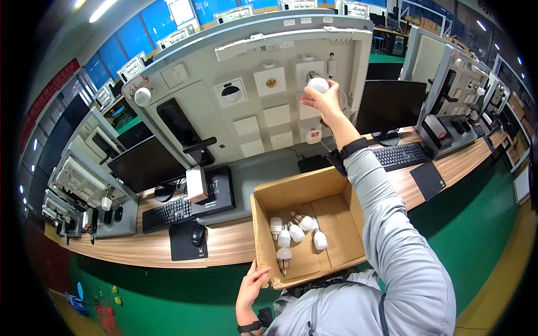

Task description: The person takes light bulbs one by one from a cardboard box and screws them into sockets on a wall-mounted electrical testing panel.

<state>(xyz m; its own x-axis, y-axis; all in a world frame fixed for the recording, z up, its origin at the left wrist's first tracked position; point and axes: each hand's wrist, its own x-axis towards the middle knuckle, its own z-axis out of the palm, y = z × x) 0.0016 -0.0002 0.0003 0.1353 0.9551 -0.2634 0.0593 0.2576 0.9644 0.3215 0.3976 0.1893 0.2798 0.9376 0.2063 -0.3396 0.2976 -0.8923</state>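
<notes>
My right hand [327, 102] reaches up to the grey-white panel [207, 112], its fingers closed round a white light bulb [318, 85]. The bulb's base end is against a square socket plate [311, 69]; whether it is seated there I cannot tell. To its left is another square plate with an uncovered bulb socket [270, 83]. With my left hand [252, 285] I grip the near left corner of an open cardboard box [342, 246], held against my body. Several white bulbs [296, 232] lie loose on the left side of its bottom.
Behind the box runs a wood-topped desk [235, 249] with a left monitor [147, 165], keyboard [168, 215], mouse [198, 235] and black box [218, 190]. On the right stand another monitor [390, 106] and keyboard [402, 155]. A black lock handle [199, 145] juts from the panel.
</notes>
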